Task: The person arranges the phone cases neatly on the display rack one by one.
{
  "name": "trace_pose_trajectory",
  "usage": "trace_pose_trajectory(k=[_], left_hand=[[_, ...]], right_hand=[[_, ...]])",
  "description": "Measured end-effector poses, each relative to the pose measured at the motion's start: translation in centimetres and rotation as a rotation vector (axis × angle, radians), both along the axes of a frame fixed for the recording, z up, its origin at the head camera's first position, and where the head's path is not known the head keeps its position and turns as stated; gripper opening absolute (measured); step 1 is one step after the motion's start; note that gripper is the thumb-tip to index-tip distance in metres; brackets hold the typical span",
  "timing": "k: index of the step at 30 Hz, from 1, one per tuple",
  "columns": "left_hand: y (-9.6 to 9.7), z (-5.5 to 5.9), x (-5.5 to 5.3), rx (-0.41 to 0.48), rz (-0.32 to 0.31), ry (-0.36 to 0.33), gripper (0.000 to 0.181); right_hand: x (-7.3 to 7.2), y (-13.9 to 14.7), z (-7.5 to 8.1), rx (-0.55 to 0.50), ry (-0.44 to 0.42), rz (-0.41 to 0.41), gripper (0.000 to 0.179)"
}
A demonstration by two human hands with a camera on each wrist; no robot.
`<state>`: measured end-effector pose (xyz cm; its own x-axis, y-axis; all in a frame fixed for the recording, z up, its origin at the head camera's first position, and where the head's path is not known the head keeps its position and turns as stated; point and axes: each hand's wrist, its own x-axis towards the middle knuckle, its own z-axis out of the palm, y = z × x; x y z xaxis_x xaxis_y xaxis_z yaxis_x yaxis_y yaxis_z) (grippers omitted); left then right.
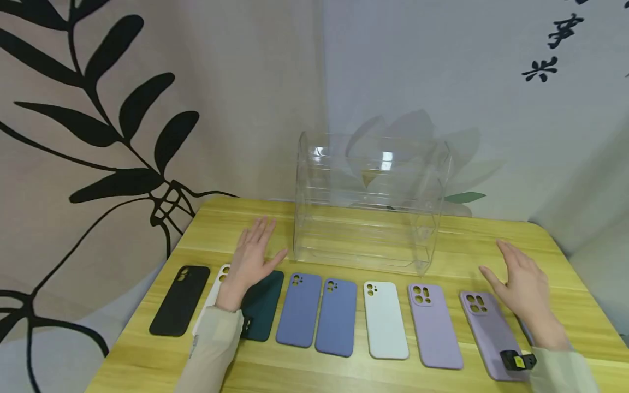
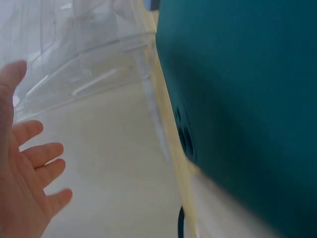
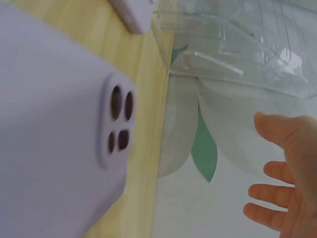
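A row of phone cases lies on the wooden table. My left hand (image 1: pixel 250 263), fingers straight and thumb spread, holds nothing above a white case (image 1: pixel 210 299) and a dark teal case (image 1: pixel 267 305), partly covering both. That teal case (image 2: pixel 242 99) fills much of the left wrist view. On the right, my empty right hand (image 1: pixel 526 284) has its thumb apart and fingers extended, beside a purple case (image 1: pixel 493 333). Another case (image 1: pixel 523 329) shows only a dark edge beneath that wrist. In the right wrist view, the nearby purple case (image 3: pixel 54 134) shows its camera holes.
A clear tiered display stand (image 1: pixel 354 263) stands behind the row. Between the hands lie two blue cases (image 1: pixel 300 311), a pale white case (image 1: pixel 386 322) and a lilac case (image 1: pixel 435 327). A black case (image 1: pixel 179 301) lies far left. Behind hangs a patterned curtain (image 1: pixel 255 109).
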<state>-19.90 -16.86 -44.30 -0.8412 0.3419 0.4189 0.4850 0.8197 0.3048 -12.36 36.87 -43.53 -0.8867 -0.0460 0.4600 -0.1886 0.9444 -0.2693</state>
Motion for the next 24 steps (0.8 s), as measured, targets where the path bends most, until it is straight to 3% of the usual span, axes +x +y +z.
trace_pose_trajectory(k=[4,8,16,21,24], left_hand=[[0.7,-0.6,-0.2,0.109,-0.057,0.043,0.063],[1.3,-0.9,-0.3,0.188,-0.08,0.04,0.058],[2.7,-0.6,-0.6,0.354,-0.083,-0.071,0.053],[3.7,-0.6,-1.3,0.477,-0.122,-0.048,0.048],[4.2,-0.7,-1.8,0.526,-0.13,-0.053,0.045]], right_hand=[[1.1,0.9,-0.3,-0.022,-0.007,-0.06,0.06],[2.2,1.6,-0.8,-0.035,-0.051,-0.123,0.055],[3.9,3.4,-2.2,-0.083,-0.238,-0.218,0.058],[4.3,4.6,-2.7,-0.07,-0.377,-0.242,0.07],[4.5,5.1,-3.1,-0.056,-0.414,-0.244,0.074]])
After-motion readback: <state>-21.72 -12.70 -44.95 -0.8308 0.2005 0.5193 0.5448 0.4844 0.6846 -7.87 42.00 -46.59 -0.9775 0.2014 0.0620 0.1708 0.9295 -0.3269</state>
